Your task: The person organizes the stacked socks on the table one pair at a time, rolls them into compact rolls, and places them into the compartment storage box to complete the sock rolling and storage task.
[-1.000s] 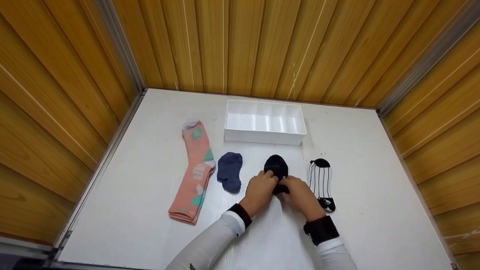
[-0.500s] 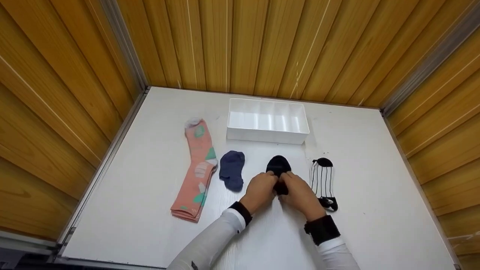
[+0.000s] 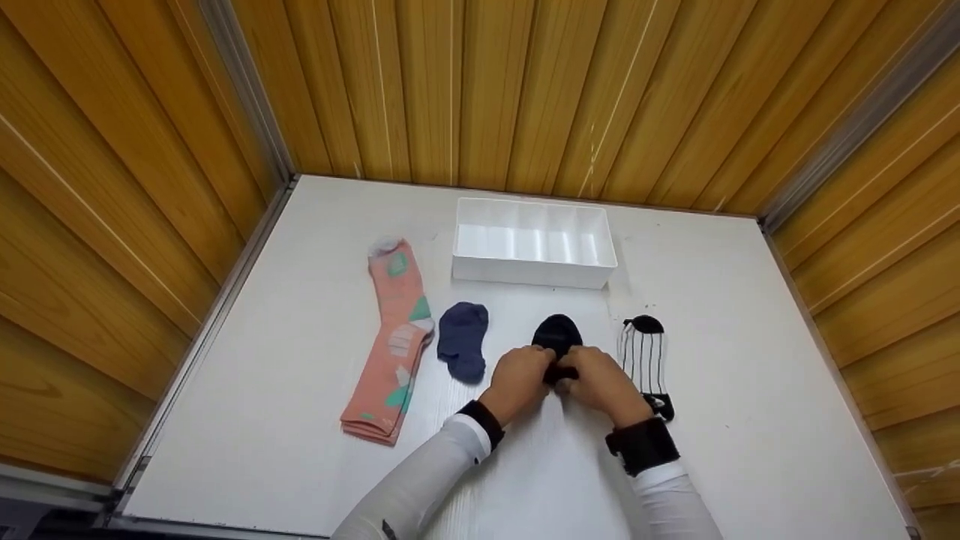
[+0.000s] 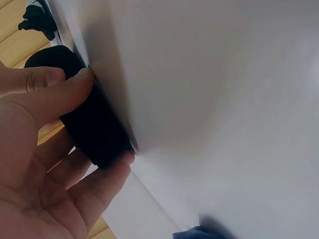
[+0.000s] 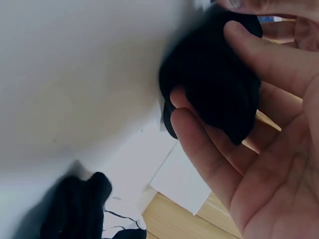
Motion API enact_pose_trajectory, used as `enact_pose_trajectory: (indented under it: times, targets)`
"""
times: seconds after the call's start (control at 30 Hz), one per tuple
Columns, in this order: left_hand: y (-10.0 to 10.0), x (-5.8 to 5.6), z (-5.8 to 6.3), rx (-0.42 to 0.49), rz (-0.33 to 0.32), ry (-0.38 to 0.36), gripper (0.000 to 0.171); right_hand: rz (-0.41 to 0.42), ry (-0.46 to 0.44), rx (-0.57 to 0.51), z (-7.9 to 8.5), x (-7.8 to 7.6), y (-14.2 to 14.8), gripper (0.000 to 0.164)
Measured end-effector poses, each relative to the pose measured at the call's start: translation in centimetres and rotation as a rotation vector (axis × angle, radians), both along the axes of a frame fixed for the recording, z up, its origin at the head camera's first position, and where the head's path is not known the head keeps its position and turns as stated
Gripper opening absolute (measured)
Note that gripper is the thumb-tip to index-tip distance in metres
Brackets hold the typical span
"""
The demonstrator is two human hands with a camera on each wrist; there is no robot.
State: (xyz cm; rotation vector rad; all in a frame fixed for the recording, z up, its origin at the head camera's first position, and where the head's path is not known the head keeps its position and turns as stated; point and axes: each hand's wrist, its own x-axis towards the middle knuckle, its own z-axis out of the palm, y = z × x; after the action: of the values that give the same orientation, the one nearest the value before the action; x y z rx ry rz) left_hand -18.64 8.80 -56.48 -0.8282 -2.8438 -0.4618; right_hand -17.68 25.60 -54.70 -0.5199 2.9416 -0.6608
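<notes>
A black sock [image 3: 556,332] lies on the white table with its rounded end pointing away from me. My left hand [image 3: 519,381] grips its near part from the left. From the right, my right hand [image 3: 600,384] holds the same part, fingertips close to the left ones. The left wrist view has the sock [image 4: 99,129] bunched between thumb and fingers. In the right wrist view, thumb and curled fingers surround the dark bundle [image 5: 214,74]. A blue-grey sock [image 3: 463,343] lies left of the hands, and a black-and-white striped sock [image 3: 643,364] lies beside the right hand.
A long pink patterned sock [image 3: 394,341] lies farther left. Behind the socks stands a white divided box [image 3: 534,272], with upright partitions inside. Wood-patterned walls [image 3: 487,90] border the white table [image 3: 247,397] at the back and sides.
Both hands stay on the black sock and shift their fingers slightly. Its near end now reaches a little less far toward me. The other socks and the box keep their places.
</notes>
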Motion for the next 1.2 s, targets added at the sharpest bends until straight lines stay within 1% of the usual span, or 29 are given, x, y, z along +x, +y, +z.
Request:
enact_pose_trajectory:
  times: [0.1, 0.17, 0.23, 0.33, 0.4, 0.47, 0.53, 0.63, 0.77, 0.83, 0.87, 0.9, 0.97, 1.07, 1.13, 1.2]
  targets:
    - [0.0, -0.1, 0.1, -0.015, 0.01, -0.001, 0.018, -0.007, -0.003, -0.008, 0.0, 0.1, -0.1, 0.019]
    - [0.0, -0.2, 0.1, -0.021, 0.013, -0.014, 0.018, -0.022, 0.005, -0.01, 0.0, 0.4, -0.1, 0.024]
    - [0.0, -0.2, 0.2, -0.029, 0.014, -0.03, 0.018, -0.04, 0.031, -0.002, -0.1, 0.8, -0.2, 0.033]
    - [0.0, -0.2, 0.2, -0.017, 0.014, -0.04, 0.015, -0.062, 0.109, 0.016, -0.3, 1.4, -0.4, 0.039]
    - [0.0, -0.3, 0.3, -0.009, 0.017, -0.032, 0.014, -0.072, 0.166, 0.029, -0.5, 1.5, -0.5, 0.037]
    - [-0.1, -0.3, 0.4, -0.003, 0.021, -0.024, 0.012, -0.071, 0.194, 0.042, -0.5, 1.4, -0.6, 0.03]
    - [0.0, -0.2, 0.5, -0.009, 0.027, -0.026, 0.012, -0.067, 0.185, 0.053, -0.6, 1.2, -0.6, 0.026]
    - [0.3, 0.0, 0.6, -0.046, 0.045, -0.027, 0.015, -0.058, 0.132, 0.069, -0.5, 0.9, -0.6, 0.023]
    - [0.8, 0.2, 0.7, -0.112, 0.079, 0.023, 0.018, -0.03, 0.094, 0.09, 0.0, 0.2, -0.8, 0.016]
    - [0.8, 0.3, 0.7, -0.125, 0.082, 0.051, 0.017, -0.02, 0.082, 0.098, 0.3, -0.1, -0.9, 0.012]
    - [0.8, 0.3, 0.7, -0.117, 0.076, 0.058, 0.016, -0.019, 0.07, 0.098, 0.5, -0.3, -1.0, 0.011]
    - [0.7, 0.3, 0.7, -0.104, 0.069, 0.051, 0.014, -0.02, 0.059, 0.098, 0.6, -0.4, -1.0, 0.01]
    - [0.5, 0.1, 0.7, -0.051, 0.055, 0.012, 0.012, -0.024, 0.03, 0.088, 0.7, -0.6, -0.9, 0.01]
    - [0.2, -0.4, 0.8, 0.033, 0.049, -0.089, 0.01, -0.038, -0.007, 0.06, 0.6, -0.5, -0.7, 0.011]
    - [0.0, -0.7, 0.9, 0.059, 0.05, -0.148, 0.009, -0.05, -0.01, 0.034, 0.3, -0.2, -0.5, 0.019]
    - [-0.1, -0.9, 1.0, 0.05, 0.046, -0.167, 0.008, -0.067, 0.008, 0.021, -0.1, 0.1, -0.4, 0.029]
